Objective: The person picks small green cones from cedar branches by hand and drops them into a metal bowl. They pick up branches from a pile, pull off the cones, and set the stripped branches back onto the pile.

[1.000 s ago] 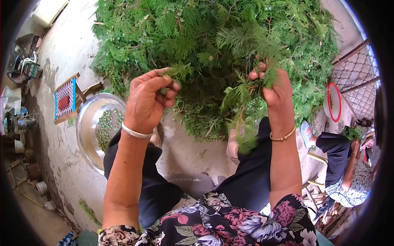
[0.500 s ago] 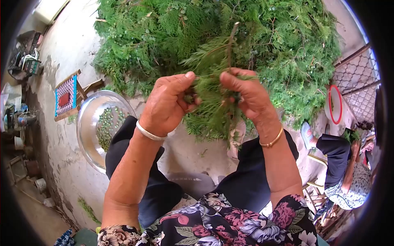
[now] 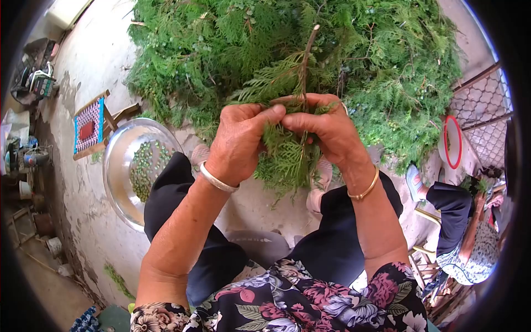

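— What is on the far left?

— A small woven stool stands on the concrete floor. Just beside it is a metal bowl. Small green cones lie in the bowl in a loose patch that covers only part of the bottom.

— And the hands?

— The left hand and the right hand meet, thumbs touching, in front of the big heap of green branches. The fingers of both are closed on one leafy sprig. Its woody stem sticks up above the knuckles and its fronds hang below, between the knees.

— Further right?

— A white basin with a red rim stands tilted by the wire fence. I cannot tell what is in it. Below it sits another person.
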Motion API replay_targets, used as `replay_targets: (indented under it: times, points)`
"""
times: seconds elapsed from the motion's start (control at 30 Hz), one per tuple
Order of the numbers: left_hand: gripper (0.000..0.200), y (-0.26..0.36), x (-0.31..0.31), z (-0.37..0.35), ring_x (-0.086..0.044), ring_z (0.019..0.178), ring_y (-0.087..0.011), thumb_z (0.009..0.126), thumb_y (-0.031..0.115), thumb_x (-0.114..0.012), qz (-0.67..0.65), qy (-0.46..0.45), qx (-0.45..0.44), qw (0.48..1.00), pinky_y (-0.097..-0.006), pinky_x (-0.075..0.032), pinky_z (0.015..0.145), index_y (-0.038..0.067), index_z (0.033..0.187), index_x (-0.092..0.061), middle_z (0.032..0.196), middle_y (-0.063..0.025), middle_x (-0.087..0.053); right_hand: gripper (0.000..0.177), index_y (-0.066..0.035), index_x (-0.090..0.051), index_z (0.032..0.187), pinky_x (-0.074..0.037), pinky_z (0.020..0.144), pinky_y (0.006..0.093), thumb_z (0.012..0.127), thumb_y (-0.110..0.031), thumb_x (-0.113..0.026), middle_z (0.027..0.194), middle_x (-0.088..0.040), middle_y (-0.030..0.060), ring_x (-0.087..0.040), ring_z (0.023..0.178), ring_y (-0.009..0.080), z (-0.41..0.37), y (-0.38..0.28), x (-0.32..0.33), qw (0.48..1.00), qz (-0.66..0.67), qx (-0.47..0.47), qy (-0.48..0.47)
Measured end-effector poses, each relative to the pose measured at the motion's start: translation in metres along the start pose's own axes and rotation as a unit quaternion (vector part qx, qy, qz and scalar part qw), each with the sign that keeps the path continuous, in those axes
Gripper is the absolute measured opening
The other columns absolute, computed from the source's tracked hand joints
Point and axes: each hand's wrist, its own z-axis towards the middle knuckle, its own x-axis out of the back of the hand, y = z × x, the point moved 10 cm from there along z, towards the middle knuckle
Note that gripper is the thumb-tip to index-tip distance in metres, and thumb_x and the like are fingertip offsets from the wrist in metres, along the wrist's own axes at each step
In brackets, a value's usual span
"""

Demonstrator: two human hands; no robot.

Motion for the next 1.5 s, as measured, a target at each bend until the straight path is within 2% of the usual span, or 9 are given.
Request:
replay_targets:
  times: [0.17, 0.3, 0.37, 0.5, 0.77, 0.87, 0.97, 1.13, 1.5]
  points:
    - [0.017, 0.014, 0.003, -0.002, -0.06, 0.064, -0.0113, 0.087, 0.011, -0.06, -0.04, 0.021, -0.014, 0.999, -0.0224, -0.047, 0.057, -0.005, 0.089, -0.063, 0.078, -0.0085, -0.064, 0.017, -0.003, -0.069, 0.09, -0.039, 0.051, 0.0184, 0.077, -0.014, -0.072, 0.076, -0.064, 0.0009, -0.055, 0.063, 0.0058, 0.003, -0.003, 0.013, 1.0, 0.008, -0.005, 0.018]
    - [0.008, 0.02, -0.002, -0.004, -0.055, 0.054, -0.0106, 0.079, 0.002, -0.056, 0.27, -0.004, -0.027, 0.962, -0.0256, -0.04, 0.047, -0.003, 0.073, -0.059, 0.058, -0.0036, -0.055, 0.019, -0.004, -0.069, 0.084, -0.038, 0.048, 0.0189, 0.076, -0.02, -0.075, 0.071, -0.063, -0.0006, -0.054, 0.06, 0.0052, -0.001, -0.001, 0.015, 0.996, -0.079, -0.024, 0.039]
    - [0.006, 0.037, -0.025, -0.009, -0.048, 0.05, -0.0129, 0.074, -0.001, -0.054, 0.486, -0.062, -0.233, 0.84, -0.0316, -0.035, 0.045, -0.004, 0.07, -0.054, 0.053, -0.0088, -0.047, 0.023, -0.004, -0.069, 0.081, -0.037, 0.047, 0.02, 0.074, -0.024, -0.078, 0.067, -0.061, -0.0014, -0.053, 0.058, 0.0052, 0.001, 0.006, 0.016, 0.99, -0.13, -0.023, 0.041]
    - [0.006, 0.033, -0.025, -0.014, -0.033, 0.049, -0.0153, 0.071, -0.003, -0.051, 0.526, -0.03, -0.326, 0.785, -0.0344, -0.032, 0.047, -0.006, 0.069, -0.046, 0.054, -0.016, -0.035, 0.02, -0.005, -0.069, 0.082, -0.038, 0.048, 0.0222, 0.07, -0.018, -0.079, 0.068, -0.062, -0.0016, -0.052, 0.058, 0.0058, 0.0, 0.01, 0.016, 0.993, -0.106, -0.035, 0.046]
    - [0.014, 0.041, -0.016, -0.008, -0.054, 0.049, -0.0184, 0.079, 0.003, -0.054, 0.425, -0.015, -0.18, 0.887, -0.0313, -0.041, 0.046, -0.006, 0.072, -0.061, 0.059, -0.0118, -0.059, 0.012, -0.007, -0.066, 0.088, -0.04, 0.056, 0.023, 0.077, -0.003, -0.069, 0.077, -0.065, -0.0002, -0.057, 0.066, 0.008, 0.0, 0.004, 0.023, 0.992, 0.094, 0.014, 0.085]
    - [0.011, 0.011, 0.023, 0.003, -0.054, 0.061, -0.0116, 0.084, 0.005, -0.052, 0.024, 0.056, -0.012, 0.998, -0.0235, -0.043, 0.05, -0.003, 0.081, -0.059, 0.079, -0.0085, -0.062, 0.009, -0.006, -0.062, 0.09, -0.04, 0.055, 0.0247, 0.083, -0.008, -0.066, 0.078, -0.062, 0.002, -0.053, 0.064, 0.0112, 0.004, -0.003, 0.029, 0.975, 0.211, 0.047, 0.054]
    - [0.011, 0.022, 0.028, 0.006, -0.055, 0.065, -0.0127, 0.084, 0.005, -0.055, -0.034, 0.022, -0.016, 0.999, -0.0228, -0.043, 0.051, -0.003, 0.091, -0.057, 0.084, -0.0138, -0.063, 0.01, -0.004, -0.058, 0.091, -0.039, 0.054, 0.0252, 0.089, -0.014, -0.059, 0.074, -0.054, 0.0031, -0.045, 0.06, 0.013, 0.004, -0.01, 0.018, 0.926, 0.375, 0.015, -0.04]
    - [0.013, 0.027, 0.023, 0.001, -0.055, 0.063, -0.012, 0.086, 0.011, -0.058, -0.004, 0.021, -0.025, 0.999, -0.0212, -0.041, 0.049, -0.001, 0.091, -0.058, 0.081, -0.0122, -0.063, 0.016, -0.001, -0.053, 0.086, -0.031, 0.049, 0.025, 0.092, -0.016, -0.054, 0.066, -0.039, -0.0007, -0.032, 0.056, 0.0103, 0.003, -0.02, 0.03, 0.894, 0.44, 0.021, -0.082]
    - [0.026, 0.002, -0.027, -0.009, -0.045, 0.052, -0.0036, 0.08, 0.017, -0.069, 0.329, -0.065, -0.066, 0.94, -0.019, -0.034, 0.046, -0.006, 0.09, -0.064, 0.062, 0.0012, -0.055, 0.02, -0.007, -0.045, 0.076, -0.031, 0.051, 0.0259, 0.09, -0.013, -0.057, 0.067, -0.04, 0.0, -0.033, 0.057, 0.0115, 0.005, -0.017, 0.063, 0.909, 0.408, 0.084, 0.008]
